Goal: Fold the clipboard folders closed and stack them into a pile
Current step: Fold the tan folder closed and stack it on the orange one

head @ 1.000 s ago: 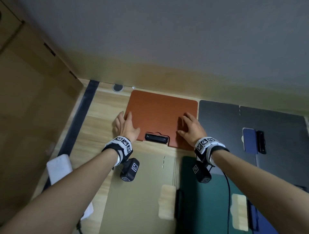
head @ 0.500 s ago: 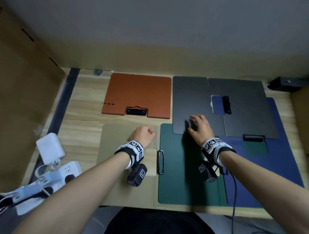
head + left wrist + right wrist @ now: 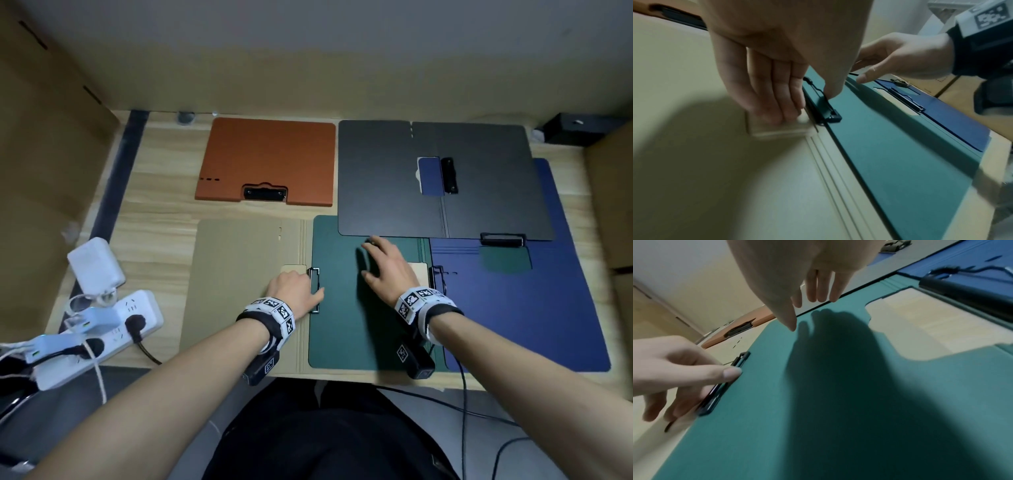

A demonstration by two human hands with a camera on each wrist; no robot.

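Observation:
The green folder (image 3: 342, 329) lies open at the front middle, overlapping an open tan folder (image 3: 239, 274) on its left and an open blue folder (image 3: 531, 308) on its right. My left hand (image 3: 294, 291) pinches the green folder's left edge at its black clip (image 3: 826, 110), thumb on top, fingers curled down beside it. My right hand (image 3: 387, 267) hovers flat over the green cover (image 3: 859, 418) with fingers straight, casting a shadow. An orange folder (image 3: 267, 161) lies closed at the back left. A black folder (image 3: 438, 178) lies open at the back right.
A white power strip (image 3: 102, 329) with plugs and a white adapter (image 3: 96, 267) sit at the left front edge. Cardboard (image 3: 41, 171) walls the left side. A black box (image 3: 582, 132) stands at the back right corner. Cables (image 3: 462, 411) hang off the front edge.
Both hands have left the orange folder and come forward. The left hand moved right from the tan folder to the green folder's clip. The right hand drew back off the black folder's edge.

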